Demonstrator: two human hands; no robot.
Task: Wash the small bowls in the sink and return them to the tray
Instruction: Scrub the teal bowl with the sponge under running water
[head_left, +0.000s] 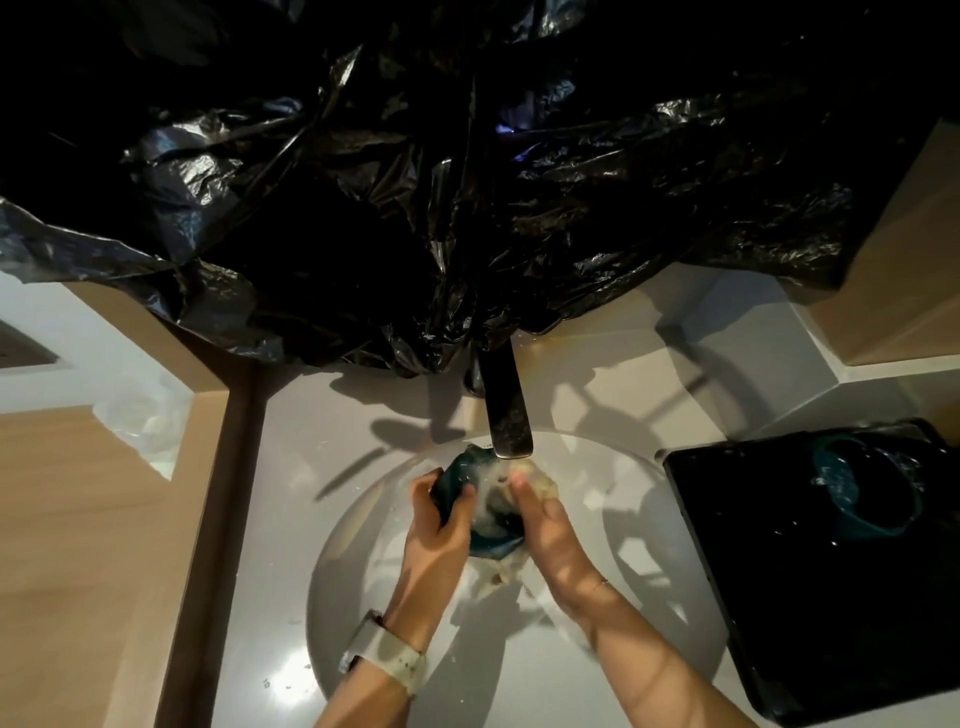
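The person's left hand (439, 525) grips a small dark teal bowl (470, 486) over the round white sink (363, 566), directly beneath the flat metal faucet spout (506, 410). The fingers (462, 501) of that hand are curled round the bowl's rim at its 9 o'clock side, the thumb on the outside. Water runs from the spout onto the bowl, and foam covers much of the bowl's inside.

The right hand (545, 525) holds a pale, sudsy cloth or sponge (535, 480) against the bowl at its 3 o'clock side. Its fingers are pressed close together and bent over the cloth; blur and foam hide the fingertips, so how firmly they pinch it cannot be told. A light-coloured watch (387, 657) sits on the left wrist, and a thin bracelet (597, 584) on the right.

At 3 o'clock from the sink, a black tray (779, 597) rests on the white counter (280, 493), well apart from the hands. A second teal bowl (862, 488) lies in the tray toward its 12 o'clock end, wet, with droplets scattered across the tray around it.

At 12 o'clock, crumpled black plastic sheeting (467, 182) hangs over the wall behind the faucet, its lower edge covering the faucet base. At 9 o'clock from the sink, a crumpled clear plastic bag (143, 421) lies on a wooden surface (67, 545).
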